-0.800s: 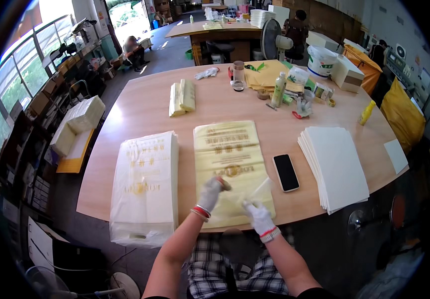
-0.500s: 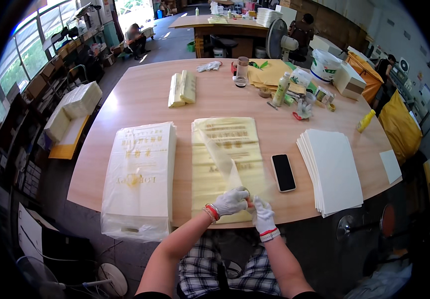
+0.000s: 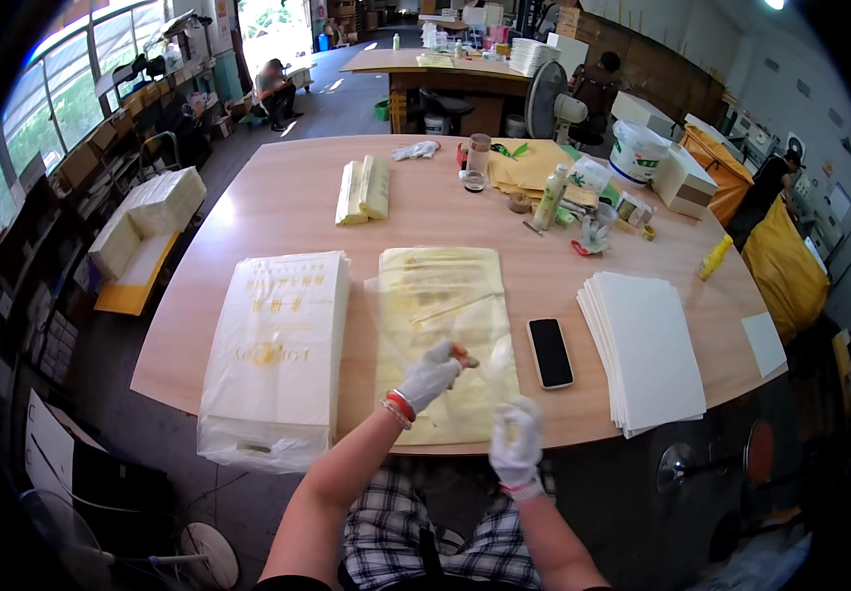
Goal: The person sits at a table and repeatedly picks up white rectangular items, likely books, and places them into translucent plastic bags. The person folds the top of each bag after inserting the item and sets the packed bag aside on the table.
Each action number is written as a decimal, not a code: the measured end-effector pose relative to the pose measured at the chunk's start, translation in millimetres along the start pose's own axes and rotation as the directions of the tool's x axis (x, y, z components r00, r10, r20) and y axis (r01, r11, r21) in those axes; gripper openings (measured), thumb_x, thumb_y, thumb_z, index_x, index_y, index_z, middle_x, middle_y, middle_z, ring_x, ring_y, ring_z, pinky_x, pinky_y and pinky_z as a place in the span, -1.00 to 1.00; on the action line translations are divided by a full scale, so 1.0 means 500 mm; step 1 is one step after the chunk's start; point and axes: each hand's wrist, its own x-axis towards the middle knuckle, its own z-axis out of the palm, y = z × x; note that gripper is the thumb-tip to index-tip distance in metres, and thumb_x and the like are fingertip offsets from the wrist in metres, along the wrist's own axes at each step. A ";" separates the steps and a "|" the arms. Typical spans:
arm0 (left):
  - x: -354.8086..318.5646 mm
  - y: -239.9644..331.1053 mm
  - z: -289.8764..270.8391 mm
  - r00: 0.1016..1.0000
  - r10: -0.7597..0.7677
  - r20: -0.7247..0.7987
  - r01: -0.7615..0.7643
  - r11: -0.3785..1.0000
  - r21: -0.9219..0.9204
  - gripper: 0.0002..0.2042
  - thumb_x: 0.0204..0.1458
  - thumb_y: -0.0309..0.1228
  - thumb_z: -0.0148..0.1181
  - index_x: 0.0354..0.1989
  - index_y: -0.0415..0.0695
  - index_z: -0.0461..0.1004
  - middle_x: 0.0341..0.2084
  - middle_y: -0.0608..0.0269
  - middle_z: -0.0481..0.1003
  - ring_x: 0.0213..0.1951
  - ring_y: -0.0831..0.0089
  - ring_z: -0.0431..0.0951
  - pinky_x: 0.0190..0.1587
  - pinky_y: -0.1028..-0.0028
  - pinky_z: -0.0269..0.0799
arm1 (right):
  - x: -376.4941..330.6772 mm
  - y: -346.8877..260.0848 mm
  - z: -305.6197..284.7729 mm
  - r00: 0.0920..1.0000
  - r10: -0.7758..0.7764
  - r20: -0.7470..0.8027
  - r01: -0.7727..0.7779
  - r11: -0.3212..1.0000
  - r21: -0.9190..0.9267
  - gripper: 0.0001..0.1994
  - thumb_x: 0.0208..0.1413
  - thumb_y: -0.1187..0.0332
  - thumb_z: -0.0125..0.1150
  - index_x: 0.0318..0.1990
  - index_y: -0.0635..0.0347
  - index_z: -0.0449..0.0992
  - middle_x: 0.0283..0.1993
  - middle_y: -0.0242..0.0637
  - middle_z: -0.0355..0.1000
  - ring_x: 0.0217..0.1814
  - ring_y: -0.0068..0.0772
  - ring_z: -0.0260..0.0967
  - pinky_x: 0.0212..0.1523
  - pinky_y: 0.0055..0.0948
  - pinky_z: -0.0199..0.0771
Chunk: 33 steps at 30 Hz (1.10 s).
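A stack of thin yellowish plastic bags (image 3: 450,291) with gold print lies flat in front of me. Over its lower part a see-through plastic bag (image 3: 484,384) is lifted and smeared by motion. My left hand (image 3: 432,374), in a white glove with bare fingertips, pinches this film above the stack. My right hand (image 3: 517,438), also gloved, is lower, by the table's front edge, its fingers curled on the film's near edge. To the left, a thick pile of white printed bags (image 3: 272,355) hangs slightly over the edge.
Right of the stack lie a black phone (image 3: 550,353) and fanned white boards (image 3: 645,350). Folded yellowish bags (image 3: 362,190) rest farther back. A bottle (image 3: 550,197), a clear cup (image 3: 476,163), a bucket (image 3: 637,151) and a yellow bottle (image 3: 714,257) stand on the table (image 3: 248,212).
My hands have moved apart: the left went up and left, the right slightly down. The folded-back film has been pulled out and spread above the stack. My view has shifted slightly.
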 end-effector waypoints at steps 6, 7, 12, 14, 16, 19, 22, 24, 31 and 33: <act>-0.075 0.128 0.062 0.959 0.283 0.033 -0.280 0.916 0.287 -0.71 0.03 -0.43 0.09 -0.07 -0.22 0.31 -0.34 0.22 0.55 -0.36 0.51 0.48 -0.31 0.52 0.38 | -0.063 0.102 0.177 0.930 0.130 0.342 0.056 0.874 -0.483 -0.74 -0.03 0.42 0.11 -0.14 0.25 0.40 -0.13 -0.03 0.39 -0.08 0.02 0.33 -0.03 -0.28 0.32; -0.077 0.132 0.060 0.954 0.296 0.042 -0.285 0.857 0.429 -0.69 0.01 -0.43 0.12 -0.06 -0.21 0.31 -0.35 0.19 0.55 -0.35 0.44 0.50 -0.30 0.49 0.38 | -0.074 0.100 0.171 0.927 0.145 0.346 0.010 0.912 -0.409 -0.73 -0.02 0.39 0.11 -0.12 0.25 0.40 -0.12 -0.05 0.39 -0.05 -0.01 0.33 -0.01 -0.28 0.31; -0.120 0.075 0.020 0.844 0.531 0.077 -0.373 0.476 0.797 -0.54 -0.15 -0.33 0.24 -0.04 -0.18 0.30 -0.37 0.06 0.49 -0.29 0.10 0.49 -0.27 0.24 0.39 | -0.030 0.003 0.004 0.741 0.302 0.600 -0.545 0.792 0.274 -0.72 0.03 0.27 0.16 -0.17 0.27 0.45 -0.16 -0.09 0.44 -0.09 -0.17 0.40 -0.04 -0.35 0.36; -0.142 0.063 0.035 0.731 0.674 0.103 -0.429 0.336 0.839 -0.52 -0.20 -0.35 0.26 -0.06 -0.19 0.31 -0.36 0.06 0.48 -0.27 0.09 0.47 -0.26 0.23 0.39 | -0.048 0.026 -0.137 0.673 0.342 0.655 -0.616 0.749 0.242 -0.74 0.04 0.25 0.19 -0.24 0.27 0.49 -0.22 -0.11 0.47 -0.18 -0.26 0.45 -0.16 -0.41 0.44; -0.180 0.095 0.046 0.597 0.796 0.103 -0.440 0.217 0.871 -0.51 -0.29 -0.48 0.30 -0.10 -0.21 0.31 -0.27 0.07 0.47 -0.24 0.10 0.45 -0.21 0.27 0.38 | -0.013 0.067 -0.259 0.880 0.314 0.356 -0.348 0.937 0.032 -0.71 0.00 0.24 0.23 -0.20 0.27 0.47 -0.18 -0.10 0.45 -0.14 -0.19 0.43 -0.11 -0.32 0.42; -0.213 0.108 0.061 0.566 0.823 0.046 -0.486 0.288 0.825 -0.50 -0.31 -0.50 0.31 -0.10 -0.24 0.31 -0.32 0.07 0.45 -0.24 0.08 0.43 -0.15 0.25 0.36 | 0.019 0.194 -0.384 0.943 0.205 0.264 0.128 0.507 -0.852 -0.25 -0.13 0.08 0.29 0.19 0.21 0.13 0.04 0.04 0.28 0.09 0.04 0.23 0.09 -0.16 0.25; -0.256 0.114 0.075 0.603 0.791 0.104 -0.562 0.329 0.759 -0.58 -0.27 -0.48 0.30 -0.14 -0.15 0.37 -0.34 0.12 0.45 -0.28 0.13 0.47 -0.27 0.29 0.40 | 0.038 0.294 -0.448 0.812 0.475 0.340 -0.125 0.709 -0.694 -0.05 -0.29 -0.07 0.38 0.25 0.14 0.04 0.09 0.06 0.27 0.13 0.07 0.21 0.12 -0.18 0.22; -0.285 0.105 0.092 0.630 0.766 0.130 -0.567 0.338 0.751 -0.70 -0.20 -0.44 0.26 -0.22 -0.10 0.43 -0.41 0.18 0.46 -0.36 0.17 0.48 -0.36 0.33 0.40 | 0.056 0.313 -0.464 0.753 0.549 0.363 -0.247 0.747 -0.618 -0.03 -0.30 -0.11 0.37 0.26 0.12 0.03 0.02 -0.03 0.34 0.07 -0.01 0.29 0.08 -0.21 0.27; -0.263 0.044 0.240 0.892 0.244 0.381 -0.394 0.833 0.389 -0.81 0.05 -0.34 0.09 -0.17 -0.05 0.42 -0.31 0.17 0.49 -0.25 0.31 0.52 -0.21 0.42 0.41 | 0.067 0.314 -0.484 0.846 0.492 0.204 -0.296 0.752 -0.589 -0.59 0.00 0.08 0.18 -0.06 0.12 0.41 -0.34 -0.09 0.46 -0.28 -0.04 0.42 -0.31 -0.19 0.39; -0.231 -0.041 0.300 0.862 0.059 0.503 0.023 0.988 -0.155 -0.72 0.12 -0.29 0.01 -0.02 -0.10 0.34 -0.15 0.21 0.46 -0.14 0.35 0.47 -0.04 0.39 0.38 | 0.061 0.238 -0.443 0.964 0.217 0.156 -0.064 0.753 -0.655 -0.80 0.02 0.22 0.12 -0.27 0.11 0.48 -0.44 -0.05 0.41 -0.41 0.07 0.33 -0.41 -0.12 0.34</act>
